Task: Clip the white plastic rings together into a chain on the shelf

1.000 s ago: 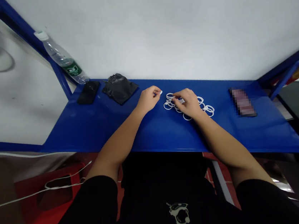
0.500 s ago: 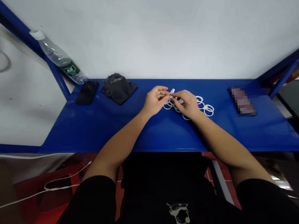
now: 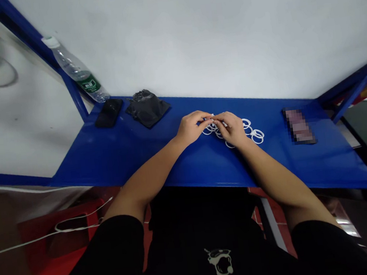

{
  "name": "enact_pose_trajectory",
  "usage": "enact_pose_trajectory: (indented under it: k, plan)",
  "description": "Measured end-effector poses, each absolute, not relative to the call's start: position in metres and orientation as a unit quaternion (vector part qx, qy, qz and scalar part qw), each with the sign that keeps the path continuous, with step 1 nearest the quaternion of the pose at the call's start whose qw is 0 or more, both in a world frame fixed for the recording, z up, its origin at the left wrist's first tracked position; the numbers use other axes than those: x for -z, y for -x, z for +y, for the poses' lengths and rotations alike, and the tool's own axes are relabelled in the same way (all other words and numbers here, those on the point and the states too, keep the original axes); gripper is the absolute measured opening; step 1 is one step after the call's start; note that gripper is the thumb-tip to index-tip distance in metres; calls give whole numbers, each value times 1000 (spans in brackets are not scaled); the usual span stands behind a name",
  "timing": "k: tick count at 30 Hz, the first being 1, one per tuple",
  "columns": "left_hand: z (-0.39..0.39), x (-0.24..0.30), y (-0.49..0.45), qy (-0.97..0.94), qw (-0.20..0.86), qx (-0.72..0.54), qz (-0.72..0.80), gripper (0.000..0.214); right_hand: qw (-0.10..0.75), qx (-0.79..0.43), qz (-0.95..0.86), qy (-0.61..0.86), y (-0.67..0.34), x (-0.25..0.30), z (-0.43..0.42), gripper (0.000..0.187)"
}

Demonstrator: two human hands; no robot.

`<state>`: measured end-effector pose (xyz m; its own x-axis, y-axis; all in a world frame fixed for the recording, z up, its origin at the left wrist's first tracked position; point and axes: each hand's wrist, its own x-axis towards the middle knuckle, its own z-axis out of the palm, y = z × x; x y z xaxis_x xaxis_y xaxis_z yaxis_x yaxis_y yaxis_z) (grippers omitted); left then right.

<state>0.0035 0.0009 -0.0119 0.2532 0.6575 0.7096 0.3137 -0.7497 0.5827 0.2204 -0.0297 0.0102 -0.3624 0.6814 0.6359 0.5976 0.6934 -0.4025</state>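
Over the blue tabletop, my left hand (image 3: 191, 127) and my right hand (image 3: 233, 130) meet fingertip to fingertip. Both are closed in a pinch on a small white ring (image 3: 212, 115), mostly covered by the fingers. Below and between the hands lie several thin white rings (image 3: 207, 130), partly hidden by my right hand. More white rings (image 3: 257, 136) lie just right of that hand, some overlapping or joined in pairs; I cannot tell which.
A black plastic bag (image 3: 148, 109) and a black phone (image 3: 109, 113) lie left on the blue tabletop (image 3: 106, 155). A plastic bottle (image 3: 78, 70) leans against the wall in the back left corner. A blurred-out flat object (image 3: 299, 126) lies at the right.
My left fingers have lowered and closed in against the right fingertips. The white ring that stuck up between them is now lower and more covered. The view has shifted slightly.
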Motion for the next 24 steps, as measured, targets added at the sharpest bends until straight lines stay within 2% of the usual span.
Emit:
enact_pose_trajectory:
  k: [5, 10, 12, 14, 18, 22, 24]
  plan:
    - [0, 9, -2, -787, 127, -537, 277, 15, 458, -77, -792, 395, -211, -11, -38, 26]
    - [5, 10, 1, -800, 111, -487, 331, 19, 421, -19, -802, 423, -218, -11, -32, 23]
    - [6, 11, 2, -816, 119, -430, 367, 34, 408, 11, -794, 451, -227, -12, -25, 25]
    - [6, 11, 2, -835, 137, -361, 392, 58, 391, 32, -780, 487, -235, -11, -19, 28]
    - [1, 12, 2, -864, 177, -247, 402, 102, 322, 14, -797, 510, -241, -3, -9, 31]
    - [1, 16, 2, -880, 203, -188, 385, 120, 299, -1, -815, 496, -251, -10, -4, 35]
    - [2, 17, 3, -884, 209, -173, 382, 126, 296, 8, -817, 495, -269, -21, -6, 58]
